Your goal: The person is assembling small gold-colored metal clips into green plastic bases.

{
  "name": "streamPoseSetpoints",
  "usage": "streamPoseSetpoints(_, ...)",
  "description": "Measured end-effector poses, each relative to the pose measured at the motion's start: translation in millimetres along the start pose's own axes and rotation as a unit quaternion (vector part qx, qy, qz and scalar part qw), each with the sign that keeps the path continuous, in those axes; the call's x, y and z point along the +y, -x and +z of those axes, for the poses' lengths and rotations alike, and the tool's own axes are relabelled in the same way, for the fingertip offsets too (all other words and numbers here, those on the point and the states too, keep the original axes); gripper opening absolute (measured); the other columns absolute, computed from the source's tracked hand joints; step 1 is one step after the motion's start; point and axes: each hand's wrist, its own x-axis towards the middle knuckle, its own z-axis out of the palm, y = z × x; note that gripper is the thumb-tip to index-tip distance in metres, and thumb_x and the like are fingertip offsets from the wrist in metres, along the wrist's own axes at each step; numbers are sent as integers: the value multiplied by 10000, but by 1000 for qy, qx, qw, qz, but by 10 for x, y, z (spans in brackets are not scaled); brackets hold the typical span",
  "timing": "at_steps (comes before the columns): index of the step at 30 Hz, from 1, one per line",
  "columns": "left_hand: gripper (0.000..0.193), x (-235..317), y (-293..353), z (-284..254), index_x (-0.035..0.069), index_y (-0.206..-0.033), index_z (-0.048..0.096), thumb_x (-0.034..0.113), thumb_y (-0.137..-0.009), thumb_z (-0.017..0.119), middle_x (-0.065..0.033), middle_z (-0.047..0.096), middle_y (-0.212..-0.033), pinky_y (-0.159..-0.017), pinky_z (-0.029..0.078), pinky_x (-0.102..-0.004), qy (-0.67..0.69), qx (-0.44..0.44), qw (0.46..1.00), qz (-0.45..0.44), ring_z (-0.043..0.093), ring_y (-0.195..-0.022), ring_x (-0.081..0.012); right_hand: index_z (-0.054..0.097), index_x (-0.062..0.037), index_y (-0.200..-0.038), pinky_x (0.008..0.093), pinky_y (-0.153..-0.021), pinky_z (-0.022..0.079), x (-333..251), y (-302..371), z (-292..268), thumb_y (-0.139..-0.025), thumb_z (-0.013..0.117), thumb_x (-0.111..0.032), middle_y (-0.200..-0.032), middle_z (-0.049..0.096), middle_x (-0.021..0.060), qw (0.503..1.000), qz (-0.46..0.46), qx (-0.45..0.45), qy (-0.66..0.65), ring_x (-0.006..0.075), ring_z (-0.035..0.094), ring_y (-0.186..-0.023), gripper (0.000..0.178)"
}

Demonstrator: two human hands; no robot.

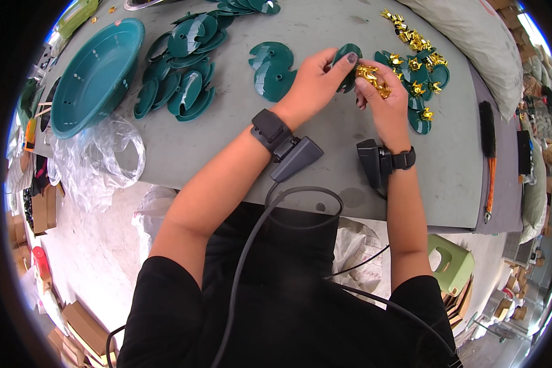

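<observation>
My left hand (308, 86) is closed on a dark green notched disc (348, 51), tilted up with the thumb on its face. Close beside it, my right hand (389, 105) holds several shiny gold pronged pieces (371, 80) between its fingers and palm. Whether a gold piece touches the held disc is hard to tell. Two more green discs (273, 71) lie to the left of my left hand. Beyond my right hand, green discs bearing gold pieces (417, 89) lie together, and a line of loose gold pieces (405, 30) runs toward the far side.
Piled green discs (186, 38) cover the table's far left, beside a teal basin (73, 111). A clear plastic bag (98, 161) hangs over the near left edge. At right lie a pale sack (472, 43) and a black brush (487, 132); a green stool (457, 264) stands below.
</observation>
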Motion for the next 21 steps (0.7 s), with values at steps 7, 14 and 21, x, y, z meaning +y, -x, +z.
streamPoseSetpoints(7, 200, -25, 14, 17, 23, -861, 542, 214, -905, 503, -20, 521, -691, -529, 382, -253, -13, 44, 998, 42, 462, -581, -99, 571, -23, -1031, 214, -544, 413, 34, 18, 32, -818, 681, -192, -716, 577, 1, 986, -32, 60, 155, 69, 488, -591, 293)
streamPoseSetpoints(14, 179, 80, 56, -7, 18, -824, 501, 195, -848, 513, -163, 547, -746, -585, 424, -418, -294, 82, 928, 215, 504, -674, -372, 559, -25, -977, 282, -562, 424, -16, 41, 16, -824, 663, -297, -732, 595, 79, 940, -70, 23, 333, 153, 517, -601, 329)
streamPoseSetpoints(21, 214, 135, 80, -14, 40, -1073, 469, 120, -878, 500, -166, 611, -818, -617, 460, -394, -317, -12, 932, 174, 575, -713, -378, 557, -18, -965, 264, -522, 400, -9, 44, -16, -852, 628, -307, -659, 554, 43, 962, 19, 3, 272, 138, 506, -568, 318)
